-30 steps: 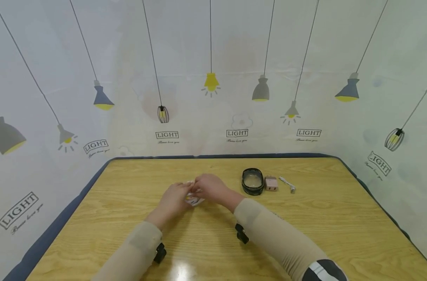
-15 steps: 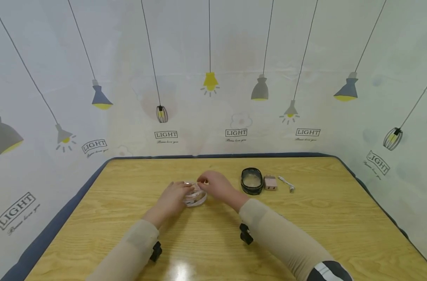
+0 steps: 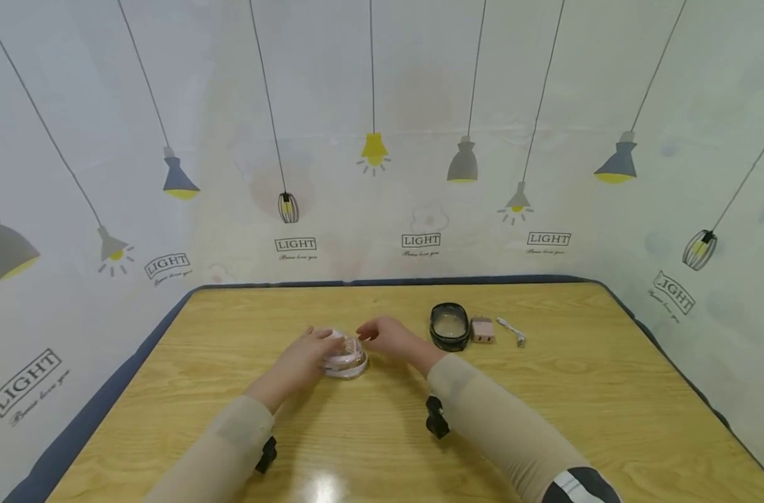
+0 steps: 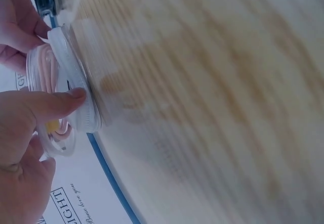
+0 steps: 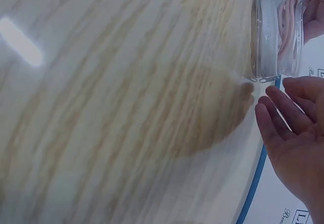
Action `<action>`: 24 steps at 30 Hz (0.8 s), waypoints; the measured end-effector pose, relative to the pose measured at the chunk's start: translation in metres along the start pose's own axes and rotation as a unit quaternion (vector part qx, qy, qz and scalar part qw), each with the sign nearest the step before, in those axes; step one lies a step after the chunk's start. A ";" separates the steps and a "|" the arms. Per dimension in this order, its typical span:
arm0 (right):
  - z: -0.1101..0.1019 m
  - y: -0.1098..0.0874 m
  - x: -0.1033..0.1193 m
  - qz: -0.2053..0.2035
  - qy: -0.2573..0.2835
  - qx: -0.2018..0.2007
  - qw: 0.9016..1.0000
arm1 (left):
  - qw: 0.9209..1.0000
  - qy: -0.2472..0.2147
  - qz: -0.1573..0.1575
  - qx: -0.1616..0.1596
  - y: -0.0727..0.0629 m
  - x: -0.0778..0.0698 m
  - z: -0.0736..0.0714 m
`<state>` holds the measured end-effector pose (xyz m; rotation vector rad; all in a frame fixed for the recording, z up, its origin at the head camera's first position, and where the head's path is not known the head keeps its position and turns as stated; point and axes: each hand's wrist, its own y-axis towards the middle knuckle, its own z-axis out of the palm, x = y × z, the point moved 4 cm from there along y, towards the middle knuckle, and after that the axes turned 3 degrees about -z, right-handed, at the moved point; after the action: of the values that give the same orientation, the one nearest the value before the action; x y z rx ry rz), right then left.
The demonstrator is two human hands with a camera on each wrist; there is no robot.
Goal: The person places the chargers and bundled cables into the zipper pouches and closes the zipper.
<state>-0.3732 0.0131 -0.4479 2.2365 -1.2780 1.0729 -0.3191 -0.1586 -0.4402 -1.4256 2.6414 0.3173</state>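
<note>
Reads "LIGHT" in boxes on the backdrop, across mid-frame and towards both sides of the head view. Carries script beneath, ending in "love you".

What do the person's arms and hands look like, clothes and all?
The left sleeve and right sleeve are beige, each greyer near the cuff. A black-and-white section shows higher on the right one. A small black wrist camera shows by the left cuff, another camera by the right. The left hand and right hand are bare.
</note>
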 end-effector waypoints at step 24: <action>0.008 0.001 0.002 0.008 -0.126 -0.010 0.992 | 0.998 -0.057 -0.002 0.009 -0.002 0.011 0.007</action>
<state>-0.3697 0.0070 -0.4516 2.4089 -1.3988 0.7978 -0.3233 -0.1672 -0.4492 -1.3654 2.5436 0.3621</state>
